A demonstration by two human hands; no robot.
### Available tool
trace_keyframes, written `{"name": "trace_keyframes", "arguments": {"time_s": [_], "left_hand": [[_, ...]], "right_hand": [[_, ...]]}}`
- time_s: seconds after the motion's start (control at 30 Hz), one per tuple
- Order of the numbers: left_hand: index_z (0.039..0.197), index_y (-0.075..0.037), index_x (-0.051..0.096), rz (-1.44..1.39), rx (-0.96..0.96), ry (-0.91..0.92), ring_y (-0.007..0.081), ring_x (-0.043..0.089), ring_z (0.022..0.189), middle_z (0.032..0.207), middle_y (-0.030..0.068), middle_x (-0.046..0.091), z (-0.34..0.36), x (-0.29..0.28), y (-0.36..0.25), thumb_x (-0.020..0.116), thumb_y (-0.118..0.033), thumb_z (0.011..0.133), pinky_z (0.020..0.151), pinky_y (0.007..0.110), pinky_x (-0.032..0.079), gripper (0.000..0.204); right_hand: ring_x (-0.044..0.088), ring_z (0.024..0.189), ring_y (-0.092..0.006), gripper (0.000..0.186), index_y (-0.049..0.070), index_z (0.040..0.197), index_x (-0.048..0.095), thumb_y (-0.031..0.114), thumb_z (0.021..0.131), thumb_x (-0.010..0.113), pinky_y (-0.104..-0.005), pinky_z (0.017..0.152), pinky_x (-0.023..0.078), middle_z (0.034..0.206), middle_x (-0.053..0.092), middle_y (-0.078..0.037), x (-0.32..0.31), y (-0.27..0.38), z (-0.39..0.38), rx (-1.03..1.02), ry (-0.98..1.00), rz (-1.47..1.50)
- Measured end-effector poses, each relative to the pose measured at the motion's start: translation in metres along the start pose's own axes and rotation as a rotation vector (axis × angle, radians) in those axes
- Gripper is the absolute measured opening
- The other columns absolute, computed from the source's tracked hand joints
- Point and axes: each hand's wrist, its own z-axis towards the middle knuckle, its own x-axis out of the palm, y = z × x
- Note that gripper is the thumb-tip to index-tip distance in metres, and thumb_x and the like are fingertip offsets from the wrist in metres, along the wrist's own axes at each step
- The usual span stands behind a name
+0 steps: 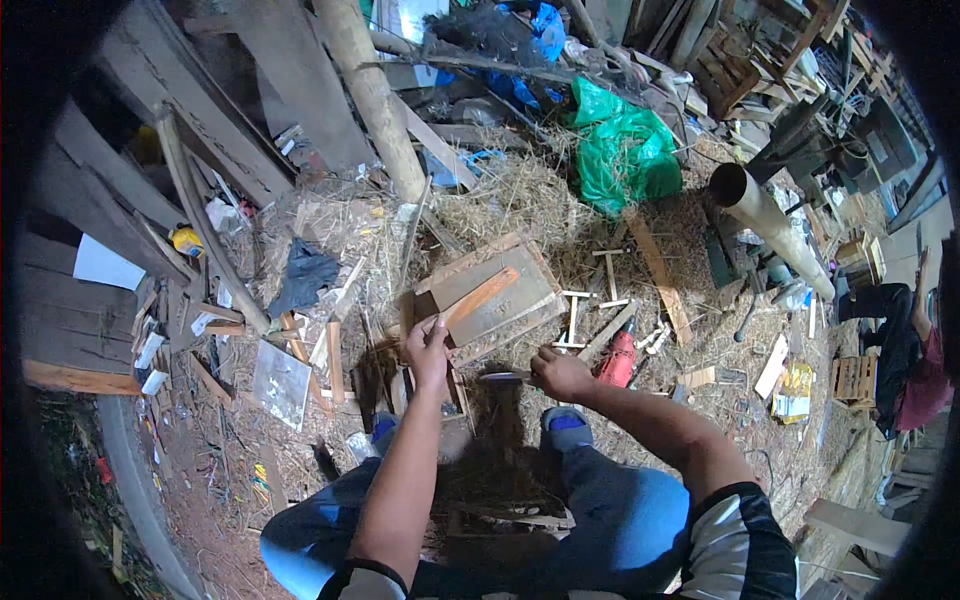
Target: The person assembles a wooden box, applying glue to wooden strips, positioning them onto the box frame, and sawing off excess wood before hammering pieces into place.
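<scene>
Wooden strip, one, over wooden board.
Our left hand: fingers pinching its near end; our right hand: fingers closed round a thin tool, nearside of the board.

We look down from the person's head through a single wide fisheye, the left of its pair, facing the straw-covered ground; the hands sit near us at mid-frame, the knees at lower centre, and straight edges bend toward the dark round rim

Wooden strip, gripped end partly hidden
</scene>
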Motion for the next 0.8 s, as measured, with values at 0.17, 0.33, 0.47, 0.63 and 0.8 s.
{"name": "trace_keyframes", "arguments": {"time_s": [0.17,0.33,0.47,0.63,0.8], "left_hand": [[0.119,-0.002,0.064,0.001,0.003,-0.007,0.006,0.049,0.055,0.081,0.0017,0.059,-0.002,0.001,0.004,0.071,-0.025,0.097,0.048,0.023,0.041,0.033],[0.118,-0.005,0.066,-0.114,0.028,0.002,0.0057,0.047,0.056,0.079,0.0,0.058,0.004,0.002,0.016,0.076,-0.027,0.093,0.049,0.023,0.038,0.035],[0.121,-0.003,0.062,-0.093,0.011,0.001,0.0055,0.047,0.054,0.08,0.0015,0.058,0.007,-0.003,0.012,0.07,-0.019,0.097,0.049,0.022,0.041,0.029],[0.117,-0.006,0.064,-0.033,0.024,-0.004,0.0053,0.045,0.053,0.076,-0.0024,0.055,0.007,0.001,0.011,0.071,-0.019,0.096,0.049,0.022,0.04,0.026],[0.115,-0.006,0.063,0.014,0.112,-0.012,0.0042,0.051,0.063,0.078,-0.0026,0.06,0.005,0.011,0.008,0.072,-0.02,0.096,0.051,0.022,0.039,0.025]], "right_hand": [[0.06,0.099,-0.0331,0.025,0.011,0.101,0.063,0.027,0.085,0.071,-0.0459,0.076,0.054,0.1,0.059,-0.01,0.022,-0.006,0.006,-0.017,-0.232,0.09],[0.061,0.089,-0.0332,0.022,0.009,0.106,0.064,0.02,0.089,0.071,-0.0421,0.073,0.051,0.095,0.061,-0.011,0.018,-0.009,-0.006,0.096,-0.601,0.305],[0.061,0.078,-0.0265,0.024,0.001,0.102,0.06,0.025,0.1,0.065,-0.0387,0.074,0.05,0.087,0.063,-0.015,0.021,-0.001,-0.004,0.635,-0.91,0.792],[0.069,0.077,-0.0379,0.045,-0.001,0.097,0.064,0.044,0.098,0.063,-0.0478,0.072,0.052,0.083,0.07,-0.022,0.07,-0.024,-0.004,0.879,-0.647,0.806],[0.07,0.08,-0.0418,0.047,0.001,0.1,0.068,0.047,0.097,0.062,-0.0503,0.075,0.054,0.084,0.071,-0.024,0.087,-0.013,-0.006,0.852,-0.348,0.586]]}}
